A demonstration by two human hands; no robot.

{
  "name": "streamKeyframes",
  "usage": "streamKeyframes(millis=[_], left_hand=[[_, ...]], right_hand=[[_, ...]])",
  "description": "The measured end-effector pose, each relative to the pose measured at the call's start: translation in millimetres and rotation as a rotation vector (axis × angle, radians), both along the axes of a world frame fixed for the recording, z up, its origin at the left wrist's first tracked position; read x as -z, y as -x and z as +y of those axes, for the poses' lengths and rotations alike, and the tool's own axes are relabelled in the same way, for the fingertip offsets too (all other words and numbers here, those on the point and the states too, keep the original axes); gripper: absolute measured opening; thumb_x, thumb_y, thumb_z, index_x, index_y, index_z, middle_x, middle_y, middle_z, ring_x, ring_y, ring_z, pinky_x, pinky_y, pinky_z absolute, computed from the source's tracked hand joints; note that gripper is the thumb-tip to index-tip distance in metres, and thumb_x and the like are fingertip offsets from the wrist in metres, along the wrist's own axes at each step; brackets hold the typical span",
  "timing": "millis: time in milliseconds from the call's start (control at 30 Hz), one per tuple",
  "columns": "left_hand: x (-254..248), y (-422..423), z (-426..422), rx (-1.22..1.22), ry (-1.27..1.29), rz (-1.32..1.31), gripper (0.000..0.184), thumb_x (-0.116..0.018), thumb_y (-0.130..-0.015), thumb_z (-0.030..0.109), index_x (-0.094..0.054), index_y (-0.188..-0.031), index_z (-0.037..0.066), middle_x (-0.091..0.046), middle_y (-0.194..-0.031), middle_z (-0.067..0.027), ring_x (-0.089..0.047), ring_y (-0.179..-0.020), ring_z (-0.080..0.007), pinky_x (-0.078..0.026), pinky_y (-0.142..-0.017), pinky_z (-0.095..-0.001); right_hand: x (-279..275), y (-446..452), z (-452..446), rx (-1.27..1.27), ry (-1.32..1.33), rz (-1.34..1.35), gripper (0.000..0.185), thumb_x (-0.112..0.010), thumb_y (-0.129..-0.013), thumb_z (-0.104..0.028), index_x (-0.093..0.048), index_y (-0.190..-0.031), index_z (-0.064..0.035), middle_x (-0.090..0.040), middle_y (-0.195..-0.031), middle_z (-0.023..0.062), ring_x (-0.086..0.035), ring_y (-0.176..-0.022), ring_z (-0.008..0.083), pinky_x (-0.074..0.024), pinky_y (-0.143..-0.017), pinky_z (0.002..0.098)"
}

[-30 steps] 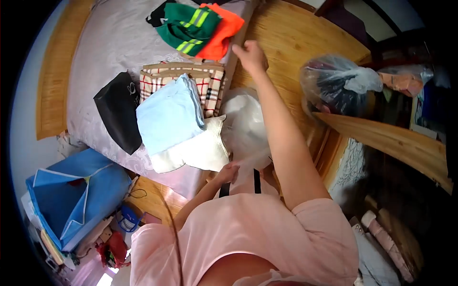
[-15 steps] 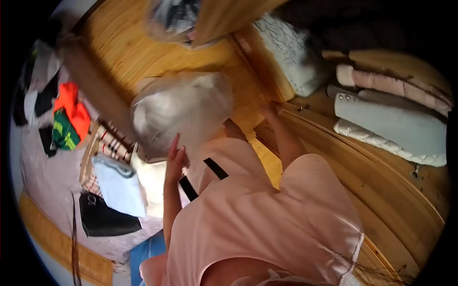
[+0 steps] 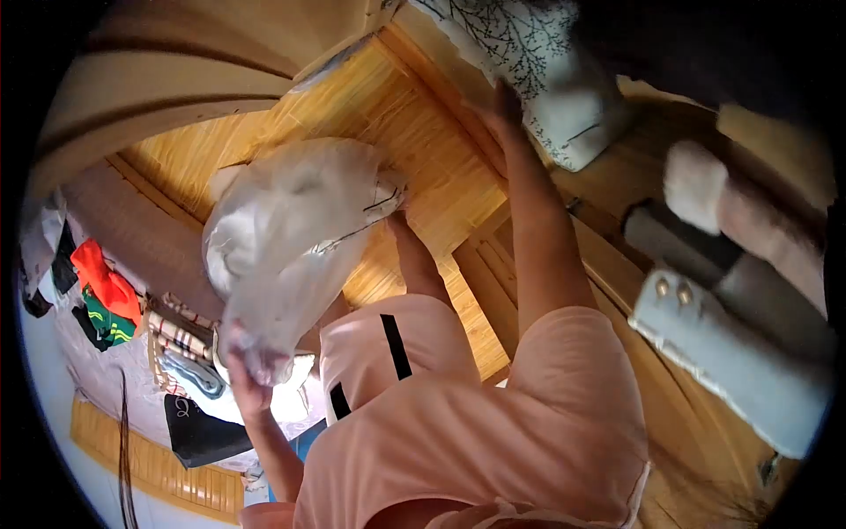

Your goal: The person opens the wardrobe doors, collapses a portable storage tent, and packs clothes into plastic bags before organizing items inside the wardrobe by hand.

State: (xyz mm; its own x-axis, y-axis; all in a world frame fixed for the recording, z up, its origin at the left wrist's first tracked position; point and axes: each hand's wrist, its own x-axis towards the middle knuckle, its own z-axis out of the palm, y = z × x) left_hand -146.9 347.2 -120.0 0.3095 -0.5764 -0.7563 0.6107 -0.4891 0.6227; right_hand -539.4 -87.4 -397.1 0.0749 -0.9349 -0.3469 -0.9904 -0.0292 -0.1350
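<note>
Nearest, below the pink clothing (image 3: 467,406), the left hand (image 3: 253,394) is closed around gathered plastic at the near end of a translucent plastic bag (image 3: 295,212), whose bulky body, with something white inside, lies over the wooden floor (image 3: 423,167) just beside the bed's long edge. Off to the right, inside the wardrobe (image 3: 679,423) and behind its front edge, are a pale folded piece with two metal studs (image 3: 723,353) and, beyond it, a pinkish roll (image 3: 771,225). On the bed (image 3: 101,379), near the edge facing the bag, lie a black pouch (image 3: 204,432), a light blue folded cloth (image 3: 194,376) and a plaid fabric (image 3: 181,331); farther along that edge are a green garment (image 3: 110,326) and an orange one (image 3: 106,278), touching each other. Farthest out, the right arm stretches to the wardrobe's front edge, where the right hand (image 3: 504,110) is just beside a white bundle with a branch pattern (image 3: 520,48); dim light and blur leave it unclear whether the fingers touch or grasp anything. The step in hand looks like keeping the bag secured while reaching into the wardrobe; as I judge it, this calls for a steady left grip and a sure hold on the right, clear of the wooden edge.
</note>
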Motion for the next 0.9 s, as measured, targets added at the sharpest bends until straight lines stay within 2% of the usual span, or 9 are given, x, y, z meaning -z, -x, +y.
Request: streamKeyframes(millis=[167,233,333,600,700,733,800,867,900], left_hand=[[-26.7,10.7,-57.5,-0.227,0.027,-0.272,0.057,-0.031,-0.091,0.051,-0.012,-0.140,0.029,-0.045,-0.065,0.0026,-0.036,-0.046,-0.0069,-0.035,-0.043,-0.0214],[-20.9,15.3,-67.2,-0.436,-0.033,-0.297,0.054,-0.028,-0.092,0.048,-0.009,-0.140,0.032,-0.040,-0.057,0.0022,-0.027,-0.037,-0.0075,-0.028,-0.034,-0.0220],[-7.8,23.2,-67.0,-0.493,-0.119,-0.415,0.052,-0.027,-0.093,0.046,-0.008,-0.140,0.033,-0.039,-0.054,0.0022,-0.026,-0.033,-0.0076,-0.027,-0.030,-0.0226],[-9.8,30.8,-83.8,-0.655,-0.216,-0.433,0.052,-0.031,-0.093,0.046,-0.015,-0.140,0.030,-0.044,-0.056,0.0034,-0.032,-0.040,-0.0055,-0.030,-0.038,-0.0208],[-7.3,19.8,-50.0,-0.399,0.104,-0.165,0.054,-0.037,-0.091,0.046,-0.019,-0.139,0.029,-0.048,-0.065,0.0029,-0.039,-0.049,-0.0062,-0.032,-0.045,-0.0207],[-14.5,34.6,-81.4,-0.733,-0.197,-0.218,0.054,-0.037,-0.091,0.046,-0.019,-0.139,0.028,-0.046,-0.062,0.0036,-0.037,-0.048,-0.0058,-0.031,-0.045,-0.0202],[-9.2,26.2,-50.8,-0.456,0.092,-0.077,0.054,-0.038,-0.091,0.045,-0.019,-0.139,0.028,-0.042,-0.059,0.0045,-0.034,-0.046,-0.0054,-0.030,-0.044,-0.0202],[-20.8,36.9,-75.0,-0.739,-0.177,-0.097,0.054,-0.036,-0.093,0.041,-0.015,-0.140,0.027,-0.037,-0.055,0.0046,-0.030,-0.044,-0.0051,-0.029,-0.043,-0.0206],[-13.1,25.2,-49.5,-0.559,-0.003,0.001,0.053,-0.038,-0.091,0.045,-0.023,-0.137,0.023,-0.046,-0.083,0.0011,-0.043,-0.067,-0.0105,-0.039,-0.058,-0.0258]], right_hand=[[17.8,-44.1,-79.0,-0.043,0.415,0.216,0.093,-0.072,-0.059,-0.053,-0.029,-0.132,-0.0159,-0.033,-0.130,0.0183,-0.035,-0.117,0.0350,-0.0335,-0.091,0.0499],[22.1,-59.1,-112.5,0.011,0.142,0.089,0.112,-0.075,-0.057,-0.050,-0.008,-0.141,-0.0177,-0.003,-0.146,0.0157,-0.007,-0.132,0.0395,-0.0198,-0.098,0.0588],[-4.1,-87.1,-114.7,0.042,0.134,0.207,0.122,-0.075,-0.051,-0.057,-0.002,-0.142,-0.0198,0.002,-0.146,0.0153,-0.002,-0.132,0.0403,-0.0152,-0.100,0.0592],[69.5,-20.7,-152.5,-0.246,0.416,0.247,0.082,-0.069,-0.064,-0.052,-0.036,-0.129,-0.0133,-0.046,-0.121,0.0189,-0.044,-0.108,0.0376,-0.0359,-0.087,0.0504],[31.0,1.3,-161.1,-0.248,0.395,0.053,0.065,-0.066,-0.069,-0.046,-0.044,-0.123,-0.0169,-0.057,-0.109,0.0163,-0.056,-0.094,0.0379,-0.0449,-0.077,0.0488],[5.8,12.2,-158.2,-0.263,0.417,-0.047,0.060,-0.064,-0.071,-0.043,-0.046,-0.122,-0.0169,-0.059,-0.105,0.0155,-0.056,-0.091,0.0394,-0.0457,-0.074,0.0495],[-59.4,19.2,-139.1,-0.100,0.135,0.203,0.062,-0.062,-0.071,-0.047,-0.047,-0.120,-0.0107,-0.060,-0.101,0.0191,-0.056,-0.091,0.0402,-0.0460,-0.074,0.0482],[-85.9,48.7,-123.6,-0.095,0.336,0.095,0.056,-0.064,-0.072,-0.043,-0.054,-0.111,-0.0041,-0.062,-0.096,0.0191,-0.060,-0.086,0.0346,-0.0463,-0.072,0.0424],[-90.8,65.1,-116.5,-0.043,0.376,-0.141,0.051,-0.067,-0.072,-0.035,-0.055,-0.110,-0.0030,-0.063,-0.094,0.0175,-0.060,-0.083,0.0313,-0.0460,-0.071,0.0403]])
